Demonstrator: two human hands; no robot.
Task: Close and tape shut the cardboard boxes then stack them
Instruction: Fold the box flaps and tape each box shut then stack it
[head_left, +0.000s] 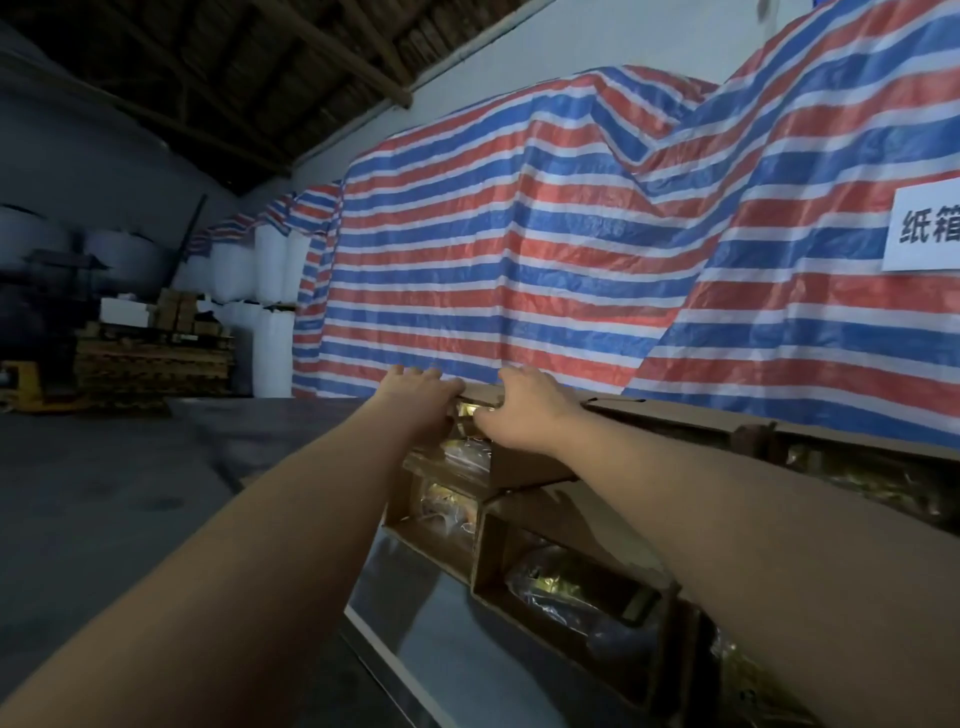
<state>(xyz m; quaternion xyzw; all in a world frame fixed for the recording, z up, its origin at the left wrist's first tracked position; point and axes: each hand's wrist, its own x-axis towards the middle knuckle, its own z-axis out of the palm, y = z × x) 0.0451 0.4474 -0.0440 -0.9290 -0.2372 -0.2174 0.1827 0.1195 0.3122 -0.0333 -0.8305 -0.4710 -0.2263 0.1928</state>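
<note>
Both my arms reach forward to the far end of a row of brown cardboard boxes. My left hand (423, 402) lies on the far box (524, 465), its fingers over the box's far top edge. My right hand (524, 408) rests on the same box's top flap, fingers bent over the far rim. Nearer boxes (566, 577) stand open, with shiny plastic-wrapped goods visible inside. No tape roll is in view.
A red, white and blue striped tarpaulin (519, 249) covers tall stacks right behind the boxes, with a white paper sign (922, 228) on it. Grey concrete floor (104, 493) spreads to the left. Stacked pallets (153, 358) and a yellow pallet jack (31, 387) stand far left.
</note>
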